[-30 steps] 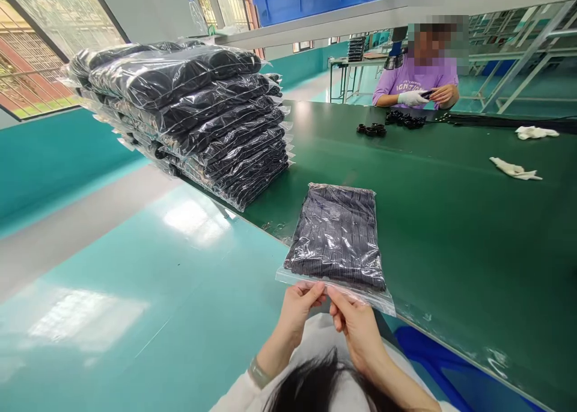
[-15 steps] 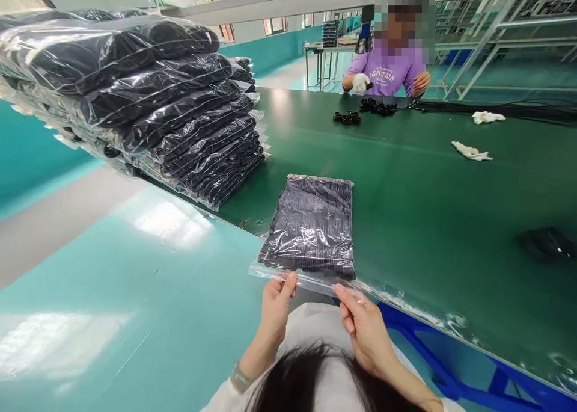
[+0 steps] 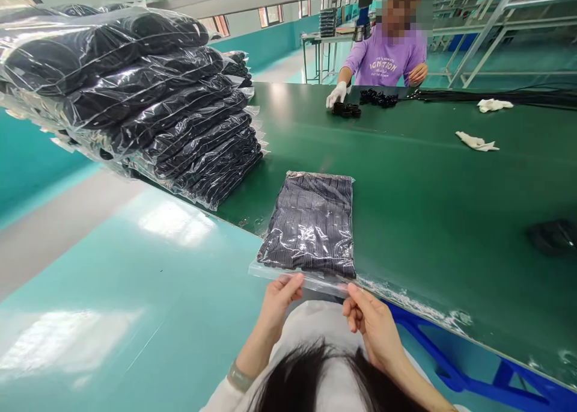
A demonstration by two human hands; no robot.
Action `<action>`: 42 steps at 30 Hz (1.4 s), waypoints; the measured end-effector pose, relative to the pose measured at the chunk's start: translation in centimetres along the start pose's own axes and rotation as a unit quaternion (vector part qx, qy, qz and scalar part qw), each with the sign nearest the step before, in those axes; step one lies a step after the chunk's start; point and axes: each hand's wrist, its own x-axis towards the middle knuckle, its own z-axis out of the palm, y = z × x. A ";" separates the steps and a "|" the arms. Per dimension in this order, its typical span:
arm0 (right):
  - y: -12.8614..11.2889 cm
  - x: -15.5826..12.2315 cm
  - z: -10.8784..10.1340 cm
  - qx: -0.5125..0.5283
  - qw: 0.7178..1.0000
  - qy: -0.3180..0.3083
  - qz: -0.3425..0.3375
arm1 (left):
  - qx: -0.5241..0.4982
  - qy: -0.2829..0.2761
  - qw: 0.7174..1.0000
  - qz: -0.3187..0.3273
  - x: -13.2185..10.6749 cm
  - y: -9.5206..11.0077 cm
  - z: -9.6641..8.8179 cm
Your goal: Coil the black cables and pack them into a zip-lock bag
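A clear zip bag packed with rows of black coiled pieces lies flat on the green table, its zip strip hanging over the near edge. My left hand pinches this strip left of its middle, thumb on top. At the strip's right end, my right hand grips it between thumb and fingers. Both hands are closed on the plastic. The bag's contents are blurred by glare, so their exact kind is hard to tell.
To the left rises a tall stack of filled bags. Across the green table, a co-worker in a purple shirt has a gloved hand at small black coils. White gloves and a dark object lie to the right.
Both my hands have slid slightly right along the zip strip. The co-worker's gloved hand has come down and left to the black coils. The view has shifted a little.
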 end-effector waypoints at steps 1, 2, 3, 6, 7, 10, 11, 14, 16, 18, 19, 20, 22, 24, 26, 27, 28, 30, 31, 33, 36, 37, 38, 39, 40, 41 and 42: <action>0.0 0.0 0.0 -0.004 1.000 0.008 -0.006 | 0.016 -0.009 1.000 -0.002 0.0 -0.2 0.2; 0.1 0.0 0.0 -0.010 1.000 0.016 -0.016 | 0.026 -0.016 1.000 0.004 0.0 -0.3 0.4; 0.1 0.0 0.0 -0.018 0.999 0.023 -0.029 | 0.030 -0.018 0.999 0.018 0.1 -0.5 0.7; 0.2 0.1 0.0 -0.040 0.997 0.030 -0.064 | 0.039 0.014 0.996 0.074 0.1 -0.8 1.5; 0.2 0.1 0.0 -0.043 0.996 0.029 -0.072 | 0.043 0.026 0.995 0.087 0.1 -0.8 1.7; 0.1 0.1 -0.1 -0.034 0.996 0.022 -0.073 | 0.045 0.027 0.994 0.098 0.2 -0.7 1.6; 0.1 0.0 -0.1 -0.029 0.997 0.015 -0.069 | 0.041 0.015 0.995 0.093 0.2 -0.7 1.5; 0.1 -0.2 -0.5 -0.025 0.999 -0.002 -0.047 | -0.001 -0.017 0.998 0.054 0.1 -0.7 1.1; 0.2 -0.3 -0.6 -0.025 0.999 -0.003 -0.034 | -0.033 -0.041 0.999 0.011 -0.1 -0.8 1.2; 0.3 -0.2 -0.5 -0.021 0.999 0.002 -0.031 | -0.033 -0.070 0.997 -0.021 -0.3 -0.9 1.7; 0.3 -0.2 -0.4 -0.022 0.999 0.004 -0.037 | -0.021 -0.087 0.996 -0.028 -0.5 -0.9 2.2; 0.4 -0.1 -0.3 -0.027 0.999 0.006 -0.045 | -0.005 -0.102 0.994 -0.028 -0.6 -1.0 2.7; 0.5 0.1 -0.1 -0.040 0.997 0.008 -0.062 | 0.020 -0.116 0.993 -0.009 -0.7 -1.1 3.7; 0.6 0.2 0.0 -0.044 0.996 0.010 -0.074 | 0.028 -0.104 0.994 0.023 -0.7 -1.2 4.6; 0.5 0.3 0.1 -0.038 0.996 0.009 -0.081 | 0.023 -0.075 0.995 0.054 -0.7 -1.3 5.2; 0.4 0.2 0.1 -0.036 0.996 0.006 -0.083 | 0.017 -0.062 0.996 0.064 -0.8 -1.3 5.3; 0.4 0.2 0.0 -0.036 0.996 0.004 -0.084 | 0.011 -0.054 0.996 0.070 -0.8 -1.4 5.4; 0.4 0.1 0.0 -0.044 0.995 0.002 -0.084 | 0.006 -0.053 0.996 0.069 -0.8 -1.5 5.3; 0.4 0.1 -0.1 -0.049 0.995 -0.002 -0.083 | 0.006 -0.054 0.996 0.065 -0.9 -1.6 5.1; 0.5 0.1 -0.2 -0.058 0.995 -0.008 -0.080 | -0.003 -0.045 0.997 0.058 -0.9 -1.9 4.6; 0.7 0.1 -0.5 -0.060 0.996 -0.013 -0.071 | -0.075 0.009 0.996 0.051 -0.8 -2.2 3.6; 0.8 0.2 -0.5 -0.060 0.996 -0.012 -0.069 | -0.103 0.028 0.993 0.050 -0.8 -2.2 3.3; 0.9 0.2 -0.6 -0.060 0.996 -0.011 -0.066 | -0.125 0.043 0.990 0.049 -0.7 -2.2 3.1; 0.9 0.2 -0.6 -0.061 0.996 -0.012 -0.064 | -0.140 0.055 0.987 0.050 -0.6 -2.2 2.8; 1.0 0.2 -0.7 -0.063 0.996 -0.012 -0.064 | -0.148 0.065 0.985 0.053 -0.5 -2.1 2.7; 1.1 0.2 -0.7 -0.064 0.996 -0.013 -0.064 | -0.153 0.073 0.984 0.059 -0.3 -2.0 2.5; 1.1 0.2 -0.7 -0.066 0.996 -0.015 -0.062 | -0.159 0.083 0.981 0.065 -0.2 -1.9 2.3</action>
